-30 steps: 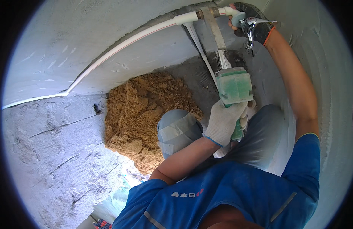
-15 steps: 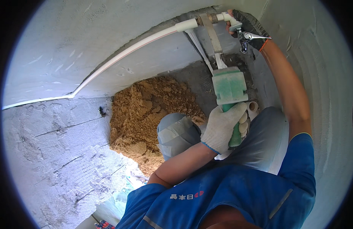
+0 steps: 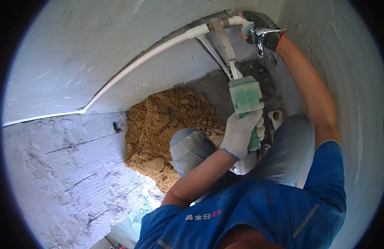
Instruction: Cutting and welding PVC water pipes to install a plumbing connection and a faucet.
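Note:
My left hand [image 3: 243, 132], in a white knit glove, is wrapped round the green handle of a pipe fusion welder [image 3: 246, 95]. The welder's long flat heating plate [image 3: 224, 41] reaches up to the wall pipe. At its tip, the plate sits between the thick end of the white pipe [image 3: 197, 31] and a white elbow fitting [image 3: 237, 20]. My right hand [image 3: 262, 25], in a dark glove with bare fingertips, grips that elbow at the far right corner. A chrome tap [image 3: 261, 38] with a lever is joined to the elbow and hangs below my right hand.
Reddish-brown sand [image 3: 167, 128] is heaped on the floor against the wall. A second white pipe [image 3: 214, 54] runs down from the horizontal one. An open pipe stub [image 3: 276, 115] stands beside my knee. Rough block wall [image 3: 71, 166] lies at left, a plastered wall [image 3: 353, 103] at right.
The view has shifted slightly. The tap has turned a little and shows more of its side. Both hands keep their holds, with the heating plate still between pipe and elbow.

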